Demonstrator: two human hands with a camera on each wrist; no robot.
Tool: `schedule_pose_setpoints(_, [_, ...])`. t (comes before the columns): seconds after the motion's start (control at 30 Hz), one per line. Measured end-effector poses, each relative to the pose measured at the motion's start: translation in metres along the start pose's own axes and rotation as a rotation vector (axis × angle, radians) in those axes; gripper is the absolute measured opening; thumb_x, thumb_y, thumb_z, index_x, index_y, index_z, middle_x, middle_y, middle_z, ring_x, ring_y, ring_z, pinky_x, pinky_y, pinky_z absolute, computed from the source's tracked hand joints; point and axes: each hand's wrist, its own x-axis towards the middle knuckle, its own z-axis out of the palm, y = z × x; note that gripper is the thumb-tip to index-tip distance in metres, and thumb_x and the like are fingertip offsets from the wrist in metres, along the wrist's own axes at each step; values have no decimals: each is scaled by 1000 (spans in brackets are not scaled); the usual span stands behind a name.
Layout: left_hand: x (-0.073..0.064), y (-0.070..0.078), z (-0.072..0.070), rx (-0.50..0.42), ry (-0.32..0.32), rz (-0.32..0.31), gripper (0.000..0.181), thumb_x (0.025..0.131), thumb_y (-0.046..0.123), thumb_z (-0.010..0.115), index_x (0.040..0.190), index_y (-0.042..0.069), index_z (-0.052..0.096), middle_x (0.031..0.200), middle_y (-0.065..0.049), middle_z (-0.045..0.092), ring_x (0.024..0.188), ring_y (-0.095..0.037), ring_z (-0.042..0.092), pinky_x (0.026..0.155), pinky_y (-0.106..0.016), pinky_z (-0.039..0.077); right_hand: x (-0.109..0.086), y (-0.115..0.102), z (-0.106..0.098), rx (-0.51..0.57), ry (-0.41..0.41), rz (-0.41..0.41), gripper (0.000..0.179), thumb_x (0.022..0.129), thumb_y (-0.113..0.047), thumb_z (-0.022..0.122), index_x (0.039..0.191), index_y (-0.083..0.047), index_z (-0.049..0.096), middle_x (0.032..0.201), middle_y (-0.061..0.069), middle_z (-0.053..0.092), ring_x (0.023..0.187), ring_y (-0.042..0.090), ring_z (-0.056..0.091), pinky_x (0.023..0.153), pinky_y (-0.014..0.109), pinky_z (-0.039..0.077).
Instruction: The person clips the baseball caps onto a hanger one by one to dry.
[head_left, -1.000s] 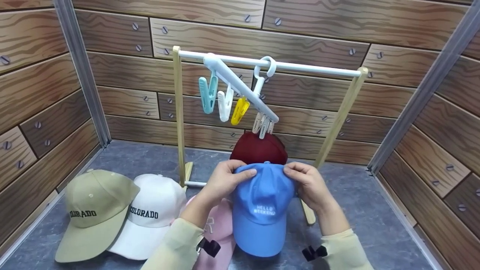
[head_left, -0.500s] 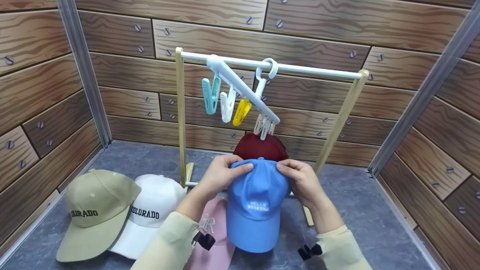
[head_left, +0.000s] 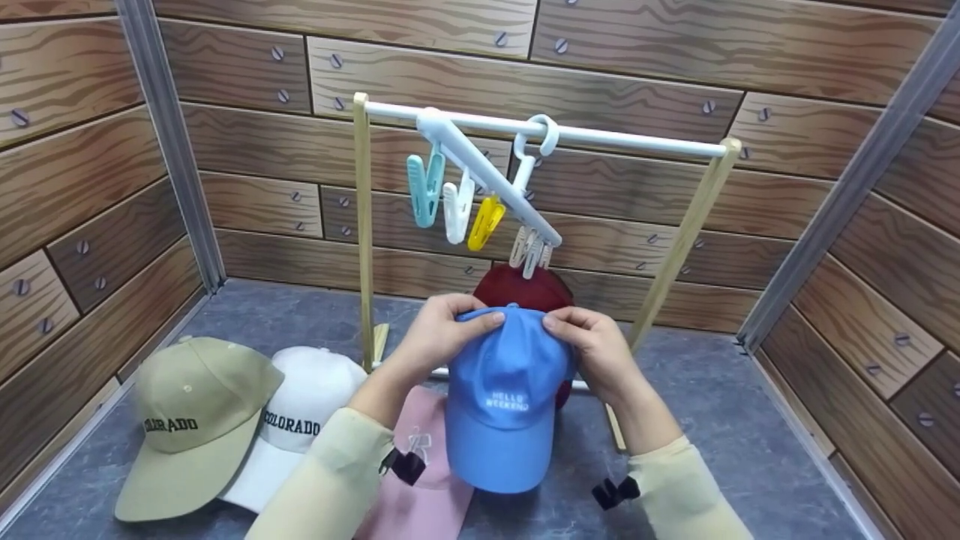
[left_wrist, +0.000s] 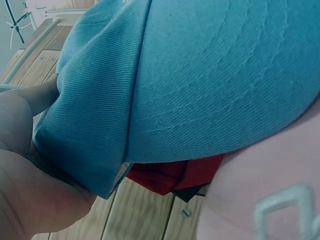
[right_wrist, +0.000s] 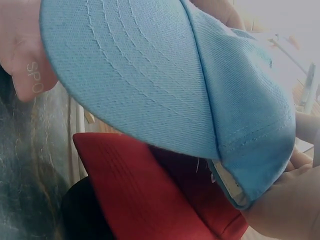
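A blue baseball cap (head_left: 495,375) lettered "HELLO WEEKEND" is held up, brim downward. My left hand (head_left: 439,330) pinches the left of its crown between thumb and fingers, and my right hand (head_left: 596,341) pinches the right. Behind it shows a dark red cap (head_left: 525,281), mostly hidden, directly below the clips of a white clip hanger (head_left: 487,176). Turquoise, white and yellow clips hang along the hanger's bar. In the right wrist view the blue brim (right_wrist: 135,75) overlaps the red cap (right_wrist: 145,185). A pink cap (head_left: 431,465) lies below, partly covered by my left sleeve.
The hanger hooks over the white rail of a wooden-sided rack (head_left: 637,139). At the left lie a khaki cap (head_left: 199,405) and a white cap (head_left: 311,397), both lettered "COLORADO". Wood-patterned walls (head_left: 637,45) enclose the grey table surface (head_left: 712,397).
Both hands have carried the blue cap a little up and to the left in the head view, toward the rack. The grips look the same. The other caps have stayed in place.
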Motion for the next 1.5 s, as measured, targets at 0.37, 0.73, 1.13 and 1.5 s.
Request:
schedule_pose_setpoints(0.37, [7, 5, -8, 16, -9, 9, 21, 102, 27, 83, 102, 6, 85, 96, -3, 80, 86, -17, 68, 75, -29, 56, 10, -6, 8, -63, 4, -34, 9, 101, 1, 76, 95, -3, 81, 94, 4, 76, 89, 14, 68, 77, 26, 57])
schedule_pose_setpoints(0.73, [13, 13, -14, 38, 9, 12, 19, 104, 23, 81, 108, 5, 85, 105, -5, 81, 95, -19, 72, 85, -32, 60, 16, -20, 15, -223, 20, -74, 9, 100, -9, 81, 99, 0, 82, 91, 4, 77, 83, 13, 66, 72, 26, 54])
schedule_pose_setpoints(1.13, [18, 14, -20, 19, 61, 4, 20, 105, 24, 80, 114, 7, 85, 112, -6, 81, 102, -22, 73, 92, -39, 62, 25, -35, 22, -328, -7, -107, 18, 101, -16, 82, 105, 1, 81, 93, 3, 76, 85, 14, 66, 73, 26, 54])
schedule_pose_setpoints(1.5, [23, 13, -21, -10, 61, 49, 19, 105, 22, 80, 113, 6, 85, 110, -5, 81, 101, -19, 71, 89, -32, 58, 38, -48, 32, -336, 4, -164, 19, 102, -13, 81, 113, 2, 78, 99, 3, 79, 91, 13, 70, 81, 25, 55])
